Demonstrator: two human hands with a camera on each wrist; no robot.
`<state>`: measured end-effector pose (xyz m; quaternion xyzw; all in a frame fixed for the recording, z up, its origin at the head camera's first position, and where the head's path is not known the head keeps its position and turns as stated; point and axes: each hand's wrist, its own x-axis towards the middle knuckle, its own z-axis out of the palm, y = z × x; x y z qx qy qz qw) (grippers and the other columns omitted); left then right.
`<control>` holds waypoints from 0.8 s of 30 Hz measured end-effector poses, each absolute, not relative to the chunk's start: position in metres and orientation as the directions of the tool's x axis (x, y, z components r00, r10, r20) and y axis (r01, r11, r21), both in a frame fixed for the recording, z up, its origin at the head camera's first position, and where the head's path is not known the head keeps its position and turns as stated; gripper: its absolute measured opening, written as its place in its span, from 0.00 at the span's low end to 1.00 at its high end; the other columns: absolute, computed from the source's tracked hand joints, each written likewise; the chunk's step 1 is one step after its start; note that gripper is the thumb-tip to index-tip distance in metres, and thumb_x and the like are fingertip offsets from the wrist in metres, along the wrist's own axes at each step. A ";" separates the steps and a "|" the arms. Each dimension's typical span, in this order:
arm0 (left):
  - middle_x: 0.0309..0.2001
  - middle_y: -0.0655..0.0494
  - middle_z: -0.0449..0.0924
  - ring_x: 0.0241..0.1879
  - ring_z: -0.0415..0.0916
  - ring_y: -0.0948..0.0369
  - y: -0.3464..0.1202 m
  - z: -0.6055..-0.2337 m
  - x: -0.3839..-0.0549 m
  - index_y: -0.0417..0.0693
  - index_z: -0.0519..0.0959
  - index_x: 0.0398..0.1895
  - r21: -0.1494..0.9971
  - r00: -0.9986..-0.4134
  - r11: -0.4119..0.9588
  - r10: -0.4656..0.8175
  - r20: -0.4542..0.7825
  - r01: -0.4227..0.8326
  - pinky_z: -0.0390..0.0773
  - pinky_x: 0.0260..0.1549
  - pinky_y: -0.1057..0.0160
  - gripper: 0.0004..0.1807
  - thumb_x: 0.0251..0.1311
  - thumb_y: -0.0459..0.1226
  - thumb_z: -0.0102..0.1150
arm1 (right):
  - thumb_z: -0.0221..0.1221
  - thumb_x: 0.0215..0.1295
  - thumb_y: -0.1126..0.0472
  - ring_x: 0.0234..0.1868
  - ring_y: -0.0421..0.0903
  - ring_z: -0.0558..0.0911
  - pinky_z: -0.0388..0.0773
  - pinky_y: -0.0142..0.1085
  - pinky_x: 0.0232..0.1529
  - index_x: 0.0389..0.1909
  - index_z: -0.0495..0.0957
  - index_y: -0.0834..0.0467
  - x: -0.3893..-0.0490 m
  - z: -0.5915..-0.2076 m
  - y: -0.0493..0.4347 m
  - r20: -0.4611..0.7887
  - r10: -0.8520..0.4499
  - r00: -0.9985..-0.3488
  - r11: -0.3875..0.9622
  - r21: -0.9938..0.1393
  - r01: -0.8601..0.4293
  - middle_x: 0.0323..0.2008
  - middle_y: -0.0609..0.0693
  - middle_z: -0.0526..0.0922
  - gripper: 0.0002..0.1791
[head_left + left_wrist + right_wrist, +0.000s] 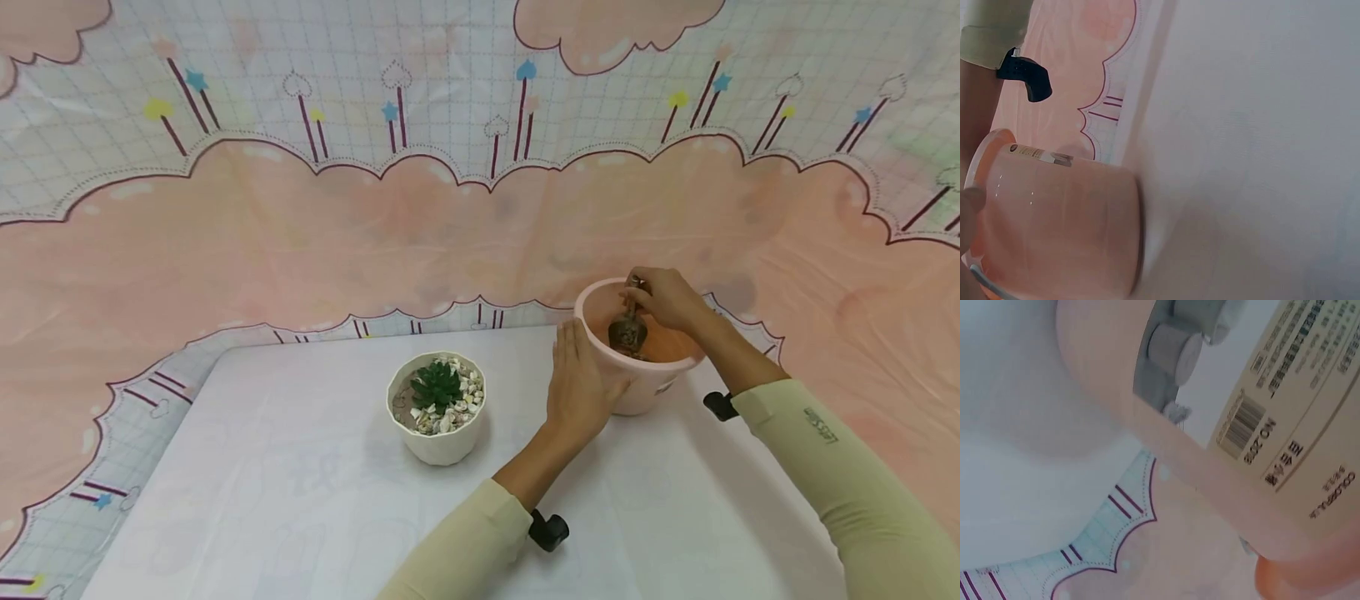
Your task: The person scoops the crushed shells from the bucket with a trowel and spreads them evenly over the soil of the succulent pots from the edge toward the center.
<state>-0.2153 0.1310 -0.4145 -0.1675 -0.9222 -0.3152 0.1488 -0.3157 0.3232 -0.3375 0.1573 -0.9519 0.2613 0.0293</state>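
A pink bucket (633, 400) stands on the table near its back edge. My right hand (663, 296) reaches over the rim and grips a small trowel (628, 333) by its handle, with the blade down inside the bucket. Some dark material lies at the bottom by the blade. Against the bucket's left side rests my left hand (577, 379), its fingers straight and the thumb spread across the wall. The left wrist view has the bucket's side (1072, 219) close up. A printed label (1297, 412) on the bucket fills much of the right wrist view.
To the left stands a white pot (438, 450) holding a green succulent (437, 385) among pale pebbles (468, 392). A white cover (285, 483) lies over the table. Behind it hangs a pink patterned cloth (420, 242), close to the bucket.
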 end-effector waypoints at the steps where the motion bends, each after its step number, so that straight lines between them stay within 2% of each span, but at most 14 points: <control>1: 0.80 0.33 0.53 0.81 0.50 0.43 0.131 -0.414 -0.215 0.28 0.48 0.82 0.518 -0.897 0.754 0.217 0.385 0.405 0.52 0.77 0.52 0.61 0.63 0.57 0.72 | 0.56 0.82 0.61 0.35 0.57 0.85 0.85 0.48 0.42 0.42 0.77 0.65 -0.316 -0.337 0.323 0.137 -0.289 -0.947 0.814 -0.486 -0.319 0.34 0.58 0.85 0.10; 7: 0.80 0.34 0.53 0.80 0.51 0.45 0.131 -0.413 -0.217 0.28 0.49 0.82 0.500 -0.891 0.762 0.222 0.395 0.411 0.53 0.77 0.54 0.63 0.61 0.59 0.73 | 0.55 0.82 0.61 0.34 0.58 0.86 0.86 0.48 0.41 0.42 0.77 0.65 -0.318 -0.335 0.324 0.129 -0.298 -0.946 0.827 -0.460 -0.323 0.32 0.58 0.87 0.10; 16: 0.80 0.32 0.54 0.80 0.51 0.44 0.134 -0.411 -0.216 0.27 0.49 0.81 0.558 -0.908 0.735 0.197 0.370 0.387 0.55 0.76 0.52 0.62 0.63 0.60 0.70 | 0.55 0.83 0.59 0.33 0.55 0.87 0.85 0.42 0.36 0.40 0.75 0.66 -0.318 -0.333 0.333 0.069 -0.247 -0.966 0.846 -0.471 -0.250 0.30 0.57 0.87 0.14; 24: 0.80 0.33 0.56 0.80 0.53 0.44 0.133 -0.410 -0.218 0.29 0.49 0.81 0.545 -0.912 0.751 0.188 0.366 0.373 0.56 0.76 0.52 0.63 0.61 0.61 0.71 | 0.55 0.83 0.58 0.33 0.58 0.88 0.87 0.43 0.36 0.41 0.74 0.69 -0.314 -0.328 0.334 0.020 -0.211 -0.977 0.839 -0.510 -0.192 0.32 0.62 0.86 0.16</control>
